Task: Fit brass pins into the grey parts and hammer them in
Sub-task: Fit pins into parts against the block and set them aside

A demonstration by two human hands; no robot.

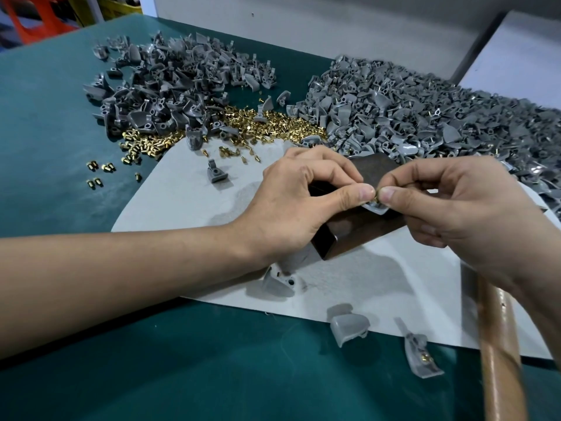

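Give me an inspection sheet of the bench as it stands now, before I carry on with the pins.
Surface: green table mat with a white sheet laid under the work.
Job's things: grey part on a dark block; brass pin at its top; heap of loose pins; left heap of grey parts; right heap of grey parts; hammer handle near right.
Clutter: stray grey parts at the sheet's near edge; stray pins on the mat.
Grippers: left hand holds the grey part on the block; right hand pinches the brass pin in its fingers.
Cables: nothing seen.
Surroundings: grey wall behind; orange frame far left.
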